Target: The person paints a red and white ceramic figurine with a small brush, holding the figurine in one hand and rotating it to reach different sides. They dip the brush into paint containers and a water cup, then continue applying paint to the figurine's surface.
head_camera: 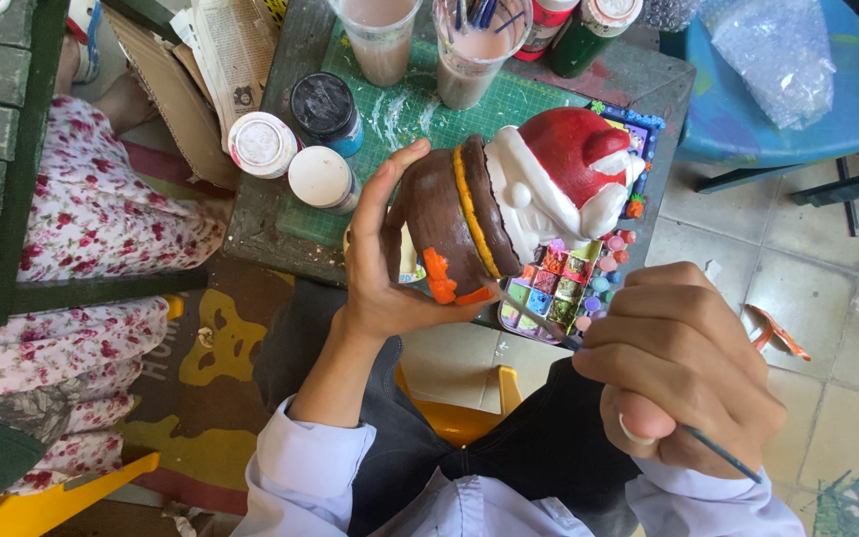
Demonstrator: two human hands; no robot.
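Note:
My left hand [382,268] grips a plaster Santa figurine [514,204] tipped on its side, with a red hat, white beard, brown body, yellow belt and orange patches near its base. My right hand [678,368] pinches a thin paintbrush [541,320]. The brush tip touches the orange edge at the figurine's base. A paint palette [564,283] with several coloured wells lies just under the figurine, on the small table's near edge.
On the green cutting mat [405,109] stand two cups of murky water, the right one holding brushes, and several paint jars [322,179]. A person in a floral dress [91,219] sits at left. A blue stool [777,89] stands at right.

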